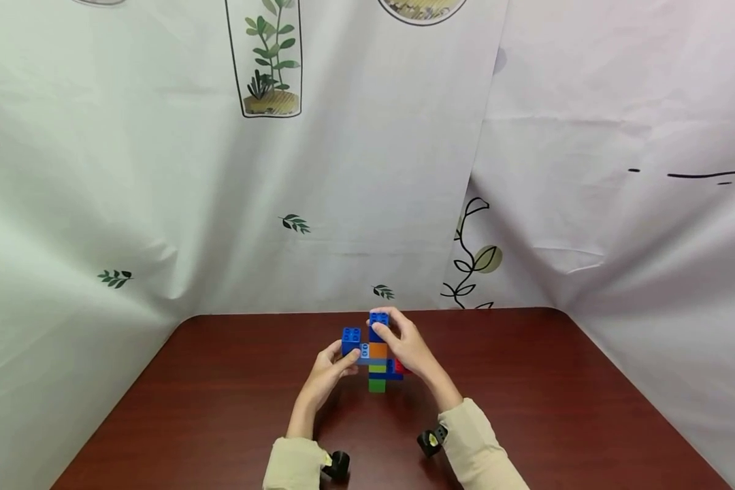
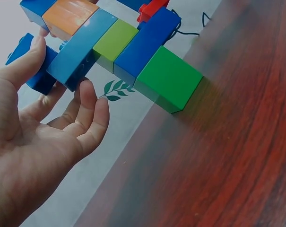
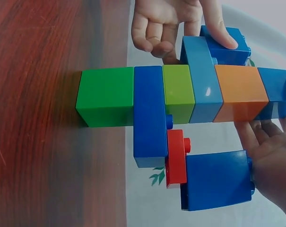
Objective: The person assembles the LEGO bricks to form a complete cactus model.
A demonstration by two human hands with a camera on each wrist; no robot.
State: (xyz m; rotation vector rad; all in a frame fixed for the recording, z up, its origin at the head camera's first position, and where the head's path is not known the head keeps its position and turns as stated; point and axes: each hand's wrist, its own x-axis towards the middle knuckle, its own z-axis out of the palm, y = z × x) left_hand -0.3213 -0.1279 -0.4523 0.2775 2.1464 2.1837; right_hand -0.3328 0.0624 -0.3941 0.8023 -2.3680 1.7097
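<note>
A tower of toy building blocks stands upright on the table, with a green block (image 3: pixel 105 97) at its foot. Above that come a long dark blue block (image 3: pixel 150 113), a lime block (image 3: pixel 177 92), a long lighter blue block (image 3: pixel 203 80), an orange block (image 3: pixel 242 90) and a blue block (image 1: pixel 378 318) on top. My right hand (image 1: pixel 412 348) grips the top block. With thumb and fingers my left hand (image 1: pixel 324 376) pinches the blue block (image 1: pixel 351 337) on the left-hand arm. On the other arm sit a thin red block (image 3: pixel 176 158) and a blue block (image 3: pixel 217 180).
The brown table (image 1: pixel 233 395) has rounded far corners. Behind it hangs a pale cloth (image 1: pixel 367 170) printed with plants, and it continues along both sides. Each wrist wears a small black device, one on the left (image 1: pixel 338 467) and one on the right (image 1: pixel 431 441).
</note>
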